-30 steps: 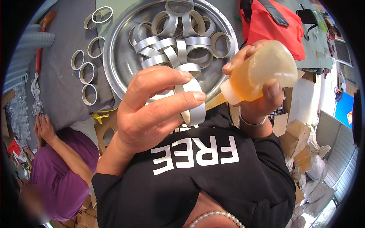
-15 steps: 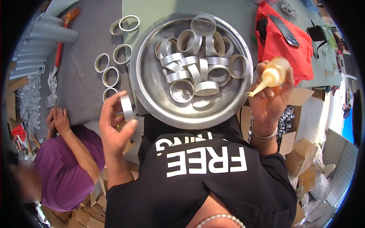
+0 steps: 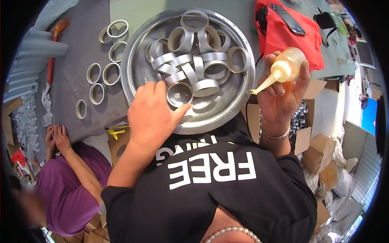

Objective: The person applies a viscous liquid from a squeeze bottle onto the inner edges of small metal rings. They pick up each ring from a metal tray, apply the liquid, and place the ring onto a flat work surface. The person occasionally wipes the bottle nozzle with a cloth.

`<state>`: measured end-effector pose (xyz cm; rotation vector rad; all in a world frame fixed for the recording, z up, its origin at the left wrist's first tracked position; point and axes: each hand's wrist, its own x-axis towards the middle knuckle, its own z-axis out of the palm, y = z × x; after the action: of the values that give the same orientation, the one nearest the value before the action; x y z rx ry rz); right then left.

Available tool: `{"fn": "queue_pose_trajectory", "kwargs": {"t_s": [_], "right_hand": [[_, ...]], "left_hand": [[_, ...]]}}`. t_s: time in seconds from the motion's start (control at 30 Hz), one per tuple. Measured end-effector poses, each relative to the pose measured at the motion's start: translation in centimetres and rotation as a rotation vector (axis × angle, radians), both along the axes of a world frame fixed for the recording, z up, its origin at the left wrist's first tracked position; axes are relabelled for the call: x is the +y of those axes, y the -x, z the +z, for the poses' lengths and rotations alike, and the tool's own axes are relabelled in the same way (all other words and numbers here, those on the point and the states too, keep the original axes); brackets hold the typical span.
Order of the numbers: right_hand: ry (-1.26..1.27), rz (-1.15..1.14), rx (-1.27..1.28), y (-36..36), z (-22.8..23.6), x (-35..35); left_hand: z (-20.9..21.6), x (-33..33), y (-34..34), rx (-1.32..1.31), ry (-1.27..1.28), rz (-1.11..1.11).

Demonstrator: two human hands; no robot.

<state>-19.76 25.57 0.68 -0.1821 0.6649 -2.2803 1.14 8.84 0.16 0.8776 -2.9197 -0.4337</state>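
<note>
My left hand (image 3: pixel 150 110) reaches over the near left rim of a round metal tray (image 3: pixel 221 121). Its thumb stands apart from the bent fingers, and nothing shows between them. Closest to it, inside the tray, lies a silver ring (image 3: pixel 179 94); several more rings are heaped behind, some on edge, some flat. Raised at the tray's right side, my right hand (image 3: pixel 279 97) is closed around a squeeze bottle (image 3: pixel 292 64) of yellowish liquid. The bottle tilts, its coated nozzle (image 3: pixel 267 82) pointing down and left towards the tray rim.
Several rings (image 3: pixel 111 73) stand on the grey cloth (image 3: pixel 60 101) left of the tray. At far left, a person in purple (image 3: pixel 77 186) rests both hands by the table edge. A phone (image 3: pixel 287 19) lies on a red bag (image 3: pixel 291 44). An open carton (image 3: pixel 304 139) sits below right.
My left hand has moved right, from the grey cloth to over the tray, and the ring it had is gone from it. One more ring shows on the cloth. My right hand keeps the bottle.
</note>
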Motion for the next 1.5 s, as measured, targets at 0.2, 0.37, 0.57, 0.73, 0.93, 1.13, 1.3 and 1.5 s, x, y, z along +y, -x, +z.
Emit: {"fn": "queue_pose_trajectory", "kwargs": {"t_s": [0.2, 0.37, 0.57, 0.73, 0.93, 1.13, 1.3, 1.5], "right_hand": [[0.004, -0.011, 0.088, -0.2, 0.2, 0.3], [0.033, -0.022, 0.166, -0.3, -0.3, 0.3], [-0.23, -0.314, 0.601, -3.1, 1.1, -0.3], [0.137, -0.124, 1.254, -3.5, 0.6, 0.1], [0.121, -0.335, 1.541, -5.1, 0.9, -1.6], [0.138, -0.307, 1.583, -4.7, 0.8, -1.8], [0.076, -0.17, 1.485, -4.3, 1.3, -1.0], [-0.191, 0.009, 1.158, -4.1, 2.1, 0.1]], "left_hand": [[-1.8, 0.7, 2.1, -0.07, -0.084, -0.036], [-0.6, -0.1, 0.6, 0.003, -0.193, -0.056], [1.7, 0.1, -1.4, 0.596, -1.663, 0.168], [0.5, 1.3, -2.5, 0.581, -2.229, 0.273], [0.7, 1.8, -2.3, 0.539, -2.246, 0.297], [2.2, 1.8, -1.7, 0.669, -1.834, 0.214], [1.7, 1.9, -1.7, 0.785, -1.206, -0.099], [1.7, 1.8, -1.4, 0.874, -0.753, -0.261]]}}
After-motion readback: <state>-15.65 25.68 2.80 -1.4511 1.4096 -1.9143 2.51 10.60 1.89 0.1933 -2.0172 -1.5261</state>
